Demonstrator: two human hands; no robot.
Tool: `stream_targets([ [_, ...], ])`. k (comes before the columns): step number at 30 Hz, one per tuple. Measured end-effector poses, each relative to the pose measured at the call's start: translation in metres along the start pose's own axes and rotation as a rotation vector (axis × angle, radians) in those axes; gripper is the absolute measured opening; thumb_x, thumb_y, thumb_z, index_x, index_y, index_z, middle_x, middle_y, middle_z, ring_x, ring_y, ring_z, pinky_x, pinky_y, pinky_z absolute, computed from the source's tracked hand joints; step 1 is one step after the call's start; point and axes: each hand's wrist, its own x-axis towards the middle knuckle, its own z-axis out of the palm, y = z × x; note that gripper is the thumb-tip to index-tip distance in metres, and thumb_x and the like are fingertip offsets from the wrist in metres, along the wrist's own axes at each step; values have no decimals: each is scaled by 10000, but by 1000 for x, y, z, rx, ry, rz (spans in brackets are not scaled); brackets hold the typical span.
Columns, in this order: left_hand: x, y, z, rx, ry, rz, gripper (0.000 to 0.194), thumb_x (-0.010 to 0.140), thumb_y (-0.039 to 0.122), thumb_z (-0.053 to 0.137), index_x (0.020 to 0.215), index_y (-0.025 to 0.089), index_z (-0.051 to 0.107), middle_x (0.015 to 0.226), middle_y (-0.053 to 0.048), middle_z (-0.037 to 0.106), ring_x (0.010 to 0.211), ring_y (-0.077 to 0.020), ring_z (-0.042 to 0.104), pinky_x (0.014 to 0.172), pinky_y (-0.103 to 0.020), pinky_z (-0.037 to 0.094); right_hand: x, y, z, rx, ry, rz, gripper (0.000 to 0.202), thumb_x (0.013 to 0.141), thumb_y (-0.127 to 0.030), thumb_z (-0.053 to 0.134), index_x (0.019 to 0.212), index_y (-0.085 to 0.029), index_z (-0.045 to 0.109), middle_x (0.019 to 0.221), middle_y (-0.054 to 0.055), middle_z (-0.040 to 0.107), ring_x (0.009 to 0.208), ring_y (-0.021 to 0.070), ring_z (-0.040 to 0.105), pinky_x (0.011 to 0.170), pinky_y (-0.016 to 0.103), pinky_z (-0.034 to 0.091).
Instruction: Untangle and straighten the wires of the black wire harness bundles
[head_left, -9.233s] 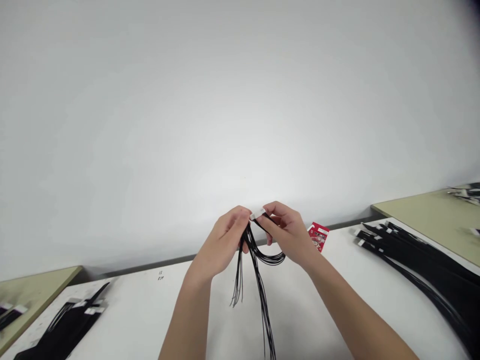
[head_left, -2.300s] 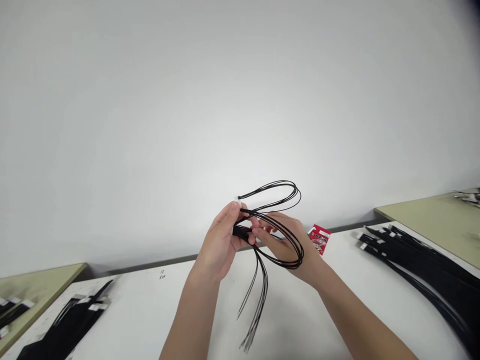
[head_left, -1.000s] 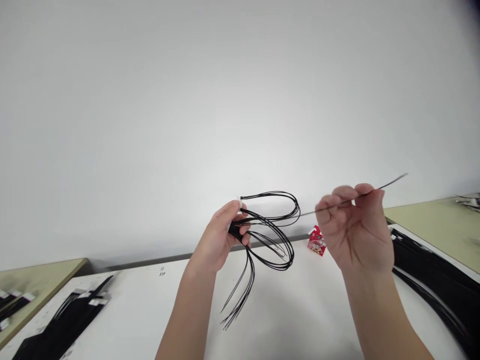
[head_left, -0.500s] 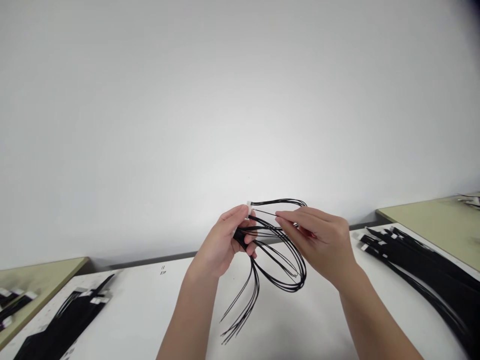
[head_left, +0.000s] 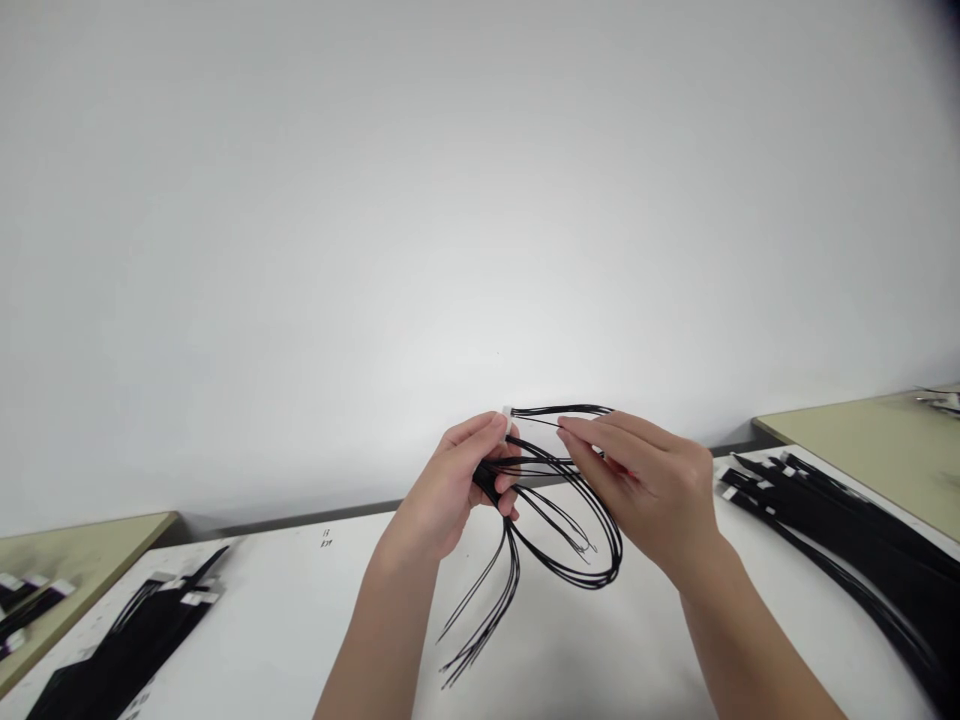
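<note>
My left hand (head_left: 457, 480) is closed round a bundle of thin black wires (head_left: 487, 478) and pinches a small white connector (head_left: 508, 418) between thumb and fingers. Several black wires loop out of the connector to the right and curve back under my left hand. Loose wire ends hang below it. My right hand (head_left: 652, 485) pinches one thin black wire (head_left: 538, 421), whose far end reaches the connector; whether it is inside cannot be made out. Some looped wires pass behind my right fingers.
Black wire bundles with white connectors lie on the white table (head_left: 285, 590), one group (head_left: 135, 640) at left and a larger one (head_left: 847, 540) at right. Greenish boards (head_left: 877, 440) flank the table, with more parts on them. A pale wall stands behind.
Both hands, the connector and the wires have shifted slightly to the right. My right hand still pinches the single wire.
</note>
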Motion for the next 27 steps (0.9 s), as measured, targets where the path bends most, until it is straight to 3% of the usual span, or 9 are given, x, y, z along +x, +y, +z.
stream_targets([
  [5,1,1,2,15,14,-8,355,831,522,577,758,175,560,718,8,418,512,-72,410,445,-241,460,-1,5,2,-177,57,-239,210,791,-38,651,938,-188,656,698,-6,683,550,79,563,511,225,401],
  [10,1,2,-1,-29,-6,-45,335,835,518,576,784,187,563,700,24,400,493,-65,399,428,-239,462,0,9,2,-216,44,-351,273,767,33,614,966,-143,674,700,-1,674,516,68,516,486,259,337],
  [22,-1,2,-1,6,-8,-46,340,831,514,581,768,180,567,711,22,391,478,-57,392,424,-243,458,-4,11,4,-193,31,-341,293,777,20,605,1013,-148,646,721,5,669,531,73,493,485,258,341],
  [27,-1,3,-1,-15,-14,-49,337,828,511,588,768,180,565,710,24,386,476,-55,389,420,-237,454,-7,11,6,-164,-4,-278,268,810,-17,614,1030,-171,625,745,3,671,568,73,533,527,235,406],
])
